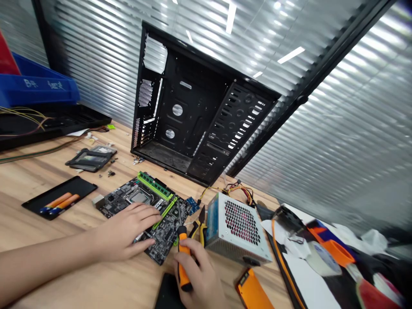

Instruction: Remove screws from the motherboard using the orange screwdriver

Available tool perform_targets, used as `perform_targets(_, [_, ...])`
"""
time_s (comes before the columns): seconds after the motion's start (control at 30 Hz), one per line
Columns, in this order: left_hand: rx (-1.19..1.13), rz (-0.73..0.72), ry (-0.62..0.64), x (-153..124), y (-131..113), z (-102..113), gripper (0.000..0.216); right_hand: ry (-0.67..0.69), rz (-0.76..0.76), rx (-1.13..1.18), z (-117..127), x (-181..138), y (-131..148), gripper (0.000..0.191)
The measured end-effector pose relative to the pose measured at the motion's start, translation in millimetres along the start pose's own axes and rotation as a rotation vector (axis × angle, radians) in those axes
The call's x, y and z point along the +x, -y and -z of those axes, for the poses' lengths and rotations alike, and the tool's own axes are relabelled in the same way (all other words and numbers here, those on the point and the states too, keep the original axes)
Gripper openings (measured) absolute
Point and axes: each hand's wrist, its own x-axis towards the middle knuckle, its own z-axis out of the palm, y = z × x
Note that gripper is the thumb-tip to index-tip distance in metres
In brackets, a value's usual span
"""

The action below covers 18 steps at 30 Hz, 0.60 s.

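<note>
A dark motherboard [167,244] with green slots lies on the wooden table. One green RAM stick [156,185] sits in its upper slot, and a metal processor [139,197] shows in its socket. My left hand [128,229] rests flat on the board, fingers stretched out over its near-left part. In my right hand [199,272] is an orange and black screwdriver [183,262], its shaft slanting up over the board's right side. Whether the tip touches the board I cannot tell. Yellow and black pliers [202,229] lie just right of the screwdriver.
A grey power supply [222,244] stands right of the pliers, with an orange drive [252,292] nearer me. Behind the board stands an open black computer case [206,111]. At left are a black tray [69,193] with orange-handled tools, a drive bracket [90,159] and a blue bin [38,90].
</note>
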Motion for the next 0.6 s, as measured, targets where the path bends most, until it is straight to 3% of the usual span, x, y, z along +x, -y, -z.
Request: perform_targets(0.6, [0.006, -0.006, 0.011, 0.1, -0.9, 2.3, 0.039, 0.202, 0.016, -0.051, 3.3, 0.8, -2.7, 0.059])
